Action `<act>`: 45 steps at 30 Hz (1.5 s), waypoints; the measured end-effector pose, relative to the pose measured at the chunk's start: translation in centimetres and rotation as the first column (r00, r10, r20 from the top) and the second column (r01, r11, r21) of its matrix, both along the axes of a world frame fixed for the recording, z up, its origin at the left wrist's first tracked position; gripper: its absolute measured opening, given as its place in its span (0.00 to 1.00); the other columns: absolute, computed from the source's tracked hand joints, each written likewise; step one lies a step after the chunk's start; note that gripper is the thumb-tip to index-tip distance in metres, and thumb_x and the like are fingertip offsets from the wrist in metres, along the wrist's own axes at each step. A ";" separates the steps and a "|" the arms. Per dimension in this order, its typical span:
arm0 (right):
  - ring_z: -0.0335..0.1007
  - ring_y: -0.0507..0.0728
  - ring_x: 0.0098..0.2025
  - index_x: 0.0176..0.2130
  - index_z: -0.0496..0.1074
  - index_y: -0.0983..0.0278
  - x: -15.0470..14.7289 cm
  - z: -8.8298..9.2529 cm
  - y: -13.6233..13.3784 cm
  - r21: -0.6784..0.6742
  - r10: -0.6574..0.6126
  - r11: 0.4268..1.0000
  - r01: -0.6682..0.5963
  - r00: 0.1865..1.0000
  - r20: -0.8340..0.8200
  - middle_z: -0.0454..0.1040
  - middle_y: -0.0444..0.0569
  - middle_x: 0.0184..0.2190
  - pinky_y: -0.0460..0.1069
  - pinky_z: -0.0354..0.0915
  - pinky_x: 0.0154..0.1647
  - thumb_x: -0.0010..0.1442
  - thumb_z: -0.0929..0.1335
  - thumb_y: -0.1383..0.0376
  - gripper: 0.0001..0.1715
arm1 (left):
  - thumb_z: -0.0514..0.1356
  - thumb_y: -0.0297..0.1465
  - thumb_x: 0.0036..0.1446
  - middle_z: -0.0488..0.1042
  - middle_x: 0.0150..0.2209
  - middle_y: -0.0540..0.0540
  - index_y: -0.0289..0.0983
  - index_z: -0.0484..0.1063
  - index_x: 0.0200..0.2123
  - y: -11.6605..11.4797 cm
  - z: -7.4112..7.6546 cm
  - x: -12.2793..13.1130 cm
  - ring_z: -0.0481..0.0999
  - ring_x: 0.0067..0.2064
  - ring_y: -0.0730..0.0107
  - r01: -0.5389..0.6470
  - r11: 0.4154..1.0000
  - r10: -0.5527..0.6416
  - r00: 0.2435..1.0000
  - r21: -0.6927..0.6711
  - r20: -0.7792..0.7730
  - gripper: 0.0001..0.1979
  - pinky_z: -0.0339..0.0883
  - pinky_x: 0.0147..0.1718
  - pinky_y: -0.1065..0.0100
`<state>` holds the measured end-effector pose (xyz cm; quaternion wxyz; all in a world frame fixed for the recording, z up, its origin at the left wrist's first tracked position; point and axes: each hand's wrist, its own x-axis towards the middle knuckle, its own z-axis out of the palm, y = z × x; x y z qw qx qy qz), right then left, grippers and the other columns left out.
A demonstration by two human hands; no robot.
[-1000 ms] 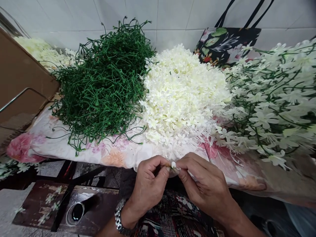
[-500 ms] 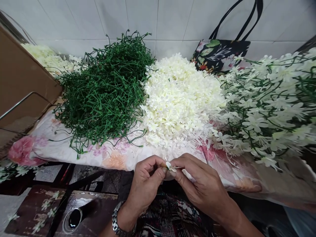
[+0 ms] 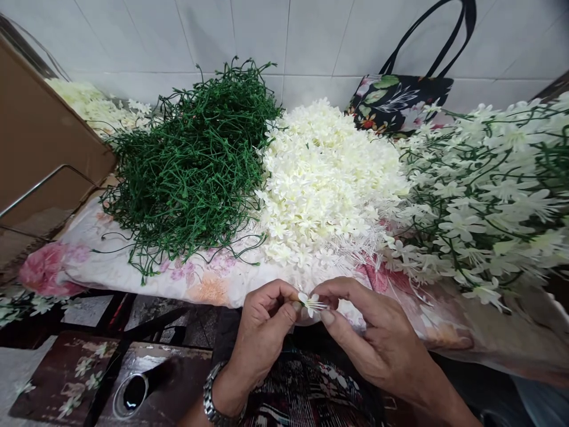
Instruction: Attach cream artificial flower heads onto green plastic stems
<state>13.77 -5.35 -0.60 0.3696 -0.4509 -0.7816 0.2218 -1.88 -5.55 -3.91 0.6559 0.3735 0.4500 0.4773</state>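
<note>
Left hand (image 3: 263, 332) and right hand (image 3: 368, 338) both pinched on small white flower (image 3: 311, 303) at front edge of floral cloth (image 3: 133, 273); loose blossom pile (image 3: 324, 178) just behind.

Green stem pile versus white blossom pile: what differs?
The green stem pile is dark, wiry, tangled; the white blossom pile is pale, petalled, dense. The green stem pile sits left; the white blossom pile sits centre, behind the single blossom pinched by left hand and right hand. Both lie on the floral cloth.
</note>
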 end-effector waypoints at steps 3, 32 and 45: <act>0.69 0.49 0.26 0.35 0.68 0.63 -0.1 -0.1 0.1 0.038 0.001 0.999 -0.001 1.000 0.004 0.72 0.44 0.26 0.42 0.67 0.27 0.57 0.62 0.72 0.07 | 0.62 0.32 0.49 0.63 0.19 0.54 0.35 0.70 0.24 0.0 -0.2 -0.1 0.56 0.20 0.79 0.000 1.000 0.000 1.000 0.019 -0.028 0.08 0.55 0.21 0.76; 0.62 0.50 0.28 0.33 0.63 0.66 0.2 -2.5 1.2 0.130 0.128 0.982 -0.140 0.987 0.091 0.65 0.47 0.26 0.44 0.61 0.28 0.61 0.59 0.76 0.09 | 0.52 0.23 0.52 0.63 0.19 0.53 0.34 0.68 0.22 1.1 0.1 0.4 0.62 0.22 0.77 0.154 0.934 0.015 0.884 0.322 -0.468 0.09 0.57 0.23 0.75; 0.63 0.49 0.27 0.34 0.65 0.66 0.4 -2.5 1.2 0.106 0.132 0.985 -0.138 0.990 0.058 0.66 0.45 0.25 0.44 0.61 0.28 0.61 0.60 0.75 0.08 | 0.54 0.27 0.51 0.62 0.19 0.53 0.35 0.67 0.22 1.1 0.0 0.6 0.60 0.22 0.76 0.110 0.975 -0.034 0.933 0.194 -0.358 0.07 0.58 0.22 0.75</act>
